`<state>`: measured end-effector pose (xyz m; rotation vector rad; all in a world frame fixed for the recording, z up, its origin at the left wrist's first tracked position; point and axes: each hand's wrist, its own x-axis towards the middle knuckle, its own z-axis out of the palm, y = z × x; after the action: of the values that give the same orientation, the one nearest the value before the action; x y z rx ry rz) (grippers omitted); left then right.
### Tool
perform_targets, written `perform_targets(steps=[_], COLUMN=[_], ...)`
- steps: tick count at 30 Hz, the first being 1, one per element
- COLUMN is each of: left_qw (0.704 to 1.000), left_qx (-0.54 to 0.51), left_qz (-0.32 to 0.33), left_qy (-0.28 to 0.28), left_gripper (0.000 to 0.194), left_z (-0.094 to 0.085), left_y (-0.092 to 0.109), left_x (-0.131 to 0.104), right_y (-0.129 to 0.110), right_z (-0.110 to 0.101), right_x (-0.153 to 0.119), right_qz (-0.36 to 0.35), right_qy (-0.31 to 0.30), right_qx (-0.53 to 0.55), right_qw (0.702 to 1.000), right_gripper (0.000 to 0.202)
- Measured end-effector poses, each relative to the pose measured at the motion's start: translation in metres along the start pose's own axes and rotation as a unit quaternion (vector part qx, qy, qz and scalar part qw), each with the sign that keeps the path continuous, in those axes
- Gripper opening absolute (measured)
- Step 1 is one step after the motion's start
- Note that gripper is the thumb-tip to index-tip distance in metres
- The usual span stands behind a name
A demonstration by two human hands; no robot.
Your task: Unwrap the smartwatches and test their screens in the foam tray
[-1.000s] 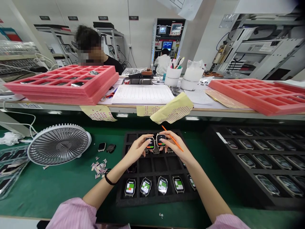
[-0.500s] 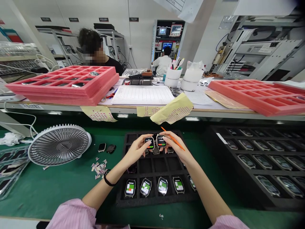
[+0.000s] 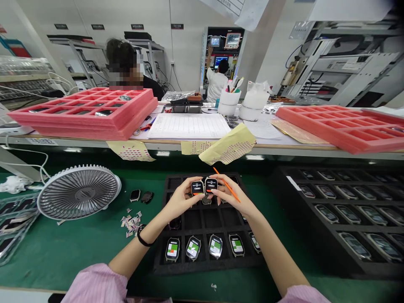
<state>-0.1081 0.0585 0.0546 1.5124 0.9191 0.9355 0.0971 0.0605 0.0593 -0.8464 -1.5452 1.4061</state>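
Note:
Above the black foam tray, two lit watch faces are held side by side. My left hand grips the left watch by its edges. My right hand grips the right watch, its thumb at the lower edge of the screen. An orange stick lies across the fingers of my right hand. Along the tray's front row sit several watches with green and white screens, one of them a watch with an orange patch. Bare compartments lie between that row and my hands.
At the left are a round fan, two loose watch faces and scattered small tabs. A second black tray of watches stands right. Pink foam trays rest on the shelf; two people are beyond it.
The right watch and the orange stick have shifted slightly left, and the screens show less green. In the background, the person in white has raised an arm toward a monitor.

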Motion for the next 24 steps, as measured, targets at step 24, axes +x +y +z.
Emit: perform_targets(steps=[24], left_qw=[1.0], left_qx=[-0.003], left_qz=[-0.004], left_qy=[-0.007], left_gripper=[0.044], left_z=[-0.0007], left_y=[0.0021], left_x=[0.0009], right_y=[0.0007], right_z=[-0.0022], right_x=[0.0009], right_qz=[0.006], right_qy=[0.032], right_qx=[-0.021], right_qw=[0.999], right_gripper=[0.031])
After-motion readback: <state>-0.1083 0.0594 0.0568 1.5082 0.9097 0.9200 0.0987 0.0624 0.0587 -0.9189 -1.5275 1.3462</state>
